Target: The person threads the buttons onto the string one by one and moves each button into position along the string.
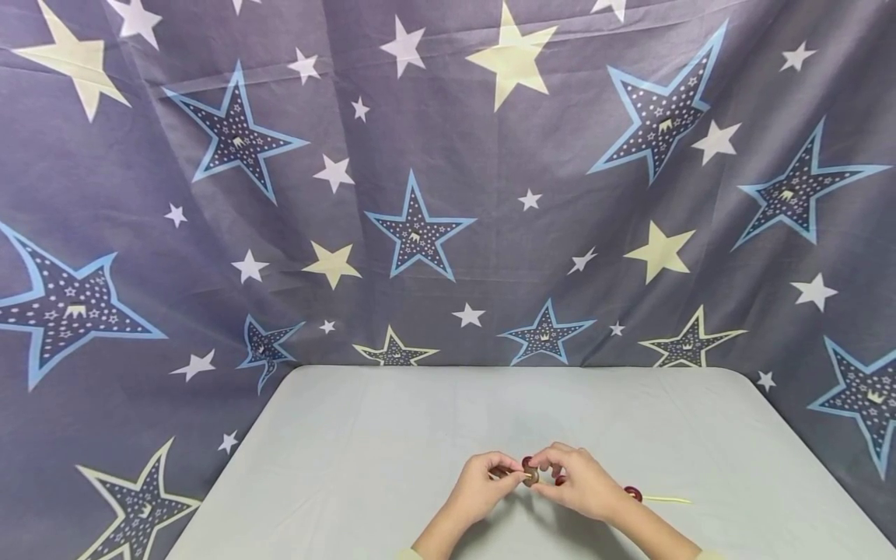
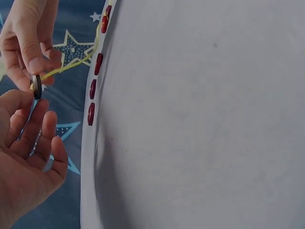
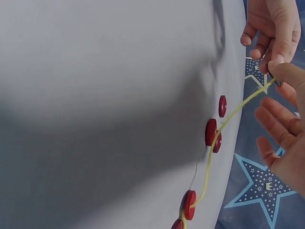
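A round brown button [image 1: 532, 475] stands on edge between my two hands over the table. My right hand [image 1: 581, 484] pinches it between thumb and fingertips. From the other side my left hand [image 1: 481, 486] brings thumb and forefinger together at its face, on a short bit of yellow string [image 2: 32, 87]. The string [image 3: 244, 102] runs away from the button's other side and down to red buttons [image 3: 190, 205] on the table, threaded on it. In the left wrist view my right hand [image 2: 29, 43] is above the dark button [image 2: 37, 88], my left hand [image 2: 31, 157] below.
More red buttons [image 2: 91, 114] stand near the table's front edge, one red button [image 1: 528, 461] just behind the brown one. Beyond the right wrist, a yellow string end [image 1: 668, 499] lies beside a red button [image 1: 633, 493]. A star-patterned cloth [image 1: 448, 155] hangs behind the pale table [image 1: 350, 435].
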The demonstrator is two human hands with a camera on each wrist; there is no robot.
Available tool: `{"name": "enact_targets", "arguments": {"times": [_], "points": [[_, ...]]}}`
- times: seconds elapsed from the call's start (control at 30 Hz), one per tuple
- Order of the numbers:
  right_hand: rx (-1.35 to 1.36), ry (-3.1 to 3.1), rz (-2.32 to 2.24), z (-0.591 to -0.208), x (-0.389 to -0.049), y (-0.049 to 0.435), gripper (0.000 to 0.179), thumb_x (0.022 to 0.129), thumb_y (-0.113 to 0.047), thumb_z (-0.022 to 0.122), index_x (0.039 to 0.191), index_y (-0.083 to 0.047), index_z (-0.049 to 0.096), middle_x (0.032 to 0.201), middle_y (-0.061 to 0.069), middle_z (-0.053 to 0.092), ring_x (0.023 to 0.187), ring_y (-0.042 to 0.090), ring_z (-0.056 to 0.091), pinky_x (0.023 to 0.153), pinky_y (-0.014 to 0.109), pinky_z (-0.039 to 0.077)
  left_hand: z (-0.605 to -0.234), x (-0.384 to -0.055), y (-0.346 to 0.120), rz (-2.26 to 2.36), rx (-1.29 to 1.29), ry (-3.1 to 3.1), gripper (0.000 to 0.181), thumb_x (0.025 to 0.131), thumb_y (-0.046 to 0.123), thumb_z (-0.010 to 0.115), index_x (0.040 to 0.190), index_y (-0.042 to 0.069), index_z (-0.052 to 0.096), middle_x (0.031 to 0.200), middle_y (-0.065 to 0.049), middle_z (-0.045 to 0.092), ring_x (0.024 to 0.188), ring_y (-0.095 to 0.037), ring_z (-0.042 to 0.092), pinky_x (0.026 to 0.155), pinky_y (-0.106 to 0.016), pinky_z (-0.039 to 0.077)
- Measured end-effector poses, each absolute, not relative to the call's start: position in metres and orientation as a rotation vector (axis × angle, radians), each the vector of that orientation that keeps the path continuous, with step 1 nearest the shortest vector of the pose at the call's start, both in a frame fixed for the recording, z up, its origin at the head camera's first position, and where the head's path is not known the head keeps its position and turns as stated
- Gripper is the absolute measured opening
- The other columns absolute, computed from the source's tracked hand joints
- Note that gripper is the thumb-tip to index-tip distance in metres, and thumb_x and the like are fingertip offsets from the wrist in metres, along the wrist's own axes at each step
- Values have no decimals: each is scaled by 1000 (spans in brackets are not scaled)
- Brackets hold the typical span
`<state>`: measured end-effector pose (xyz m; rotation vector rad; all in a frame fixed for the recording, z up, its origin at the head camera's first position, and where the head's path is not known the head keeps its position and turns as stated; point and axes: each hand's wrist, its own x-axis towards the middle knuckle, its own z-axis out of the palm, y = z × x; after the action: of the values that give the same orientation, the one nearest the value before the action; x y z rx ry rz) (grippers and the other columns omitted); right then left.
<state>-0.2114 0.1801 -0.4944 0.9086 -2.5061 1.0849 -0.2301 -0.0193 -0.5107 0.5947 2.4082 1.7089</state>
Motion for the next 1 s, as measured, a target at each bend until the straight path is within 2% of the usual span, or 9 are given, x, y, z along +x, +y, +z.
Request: {"name": "enact_targets", "arguments": {"times": [0.57, 0.8, 1.0], "points": [[855, -2593, 1105, -495, -207, 189, 21, 77, -18, 75, 96, -13, 67, 84, -4, 63, 66, 11, 57, 55, 21, 45, -509, -229, -24, 1712, 603, 2410, 7, 81, 15, 69, 85, 8, 68, 78, -1, 68, 67, 0, 54, 59, -17, 46], [837, -2616, 1101, -496, -205, 192, 22, 76, -18, 76, 95, -14, 66, 81, -3, 61, 66, 6, 55, 56, 19, 44, -512, -231, -26, 1697, 619, 2424, 7, 81, 15, 69, 83, 8, 69, 76, 0, 67, 67, 0, 53, 61, -17, 47], [831, -2637, 1113, -497, -204, 195, 21, 77, -20, 75, 95, -15, 66, 80, -5, 60, 67, 8, 56, 57, 19, 45, -513, -231, -27, 1691, 618, 2420, 8, 81, 16, 69, 82, 8, 69, 75, 0, 67, 65, 0, 53, 59, -17, 46]]}}
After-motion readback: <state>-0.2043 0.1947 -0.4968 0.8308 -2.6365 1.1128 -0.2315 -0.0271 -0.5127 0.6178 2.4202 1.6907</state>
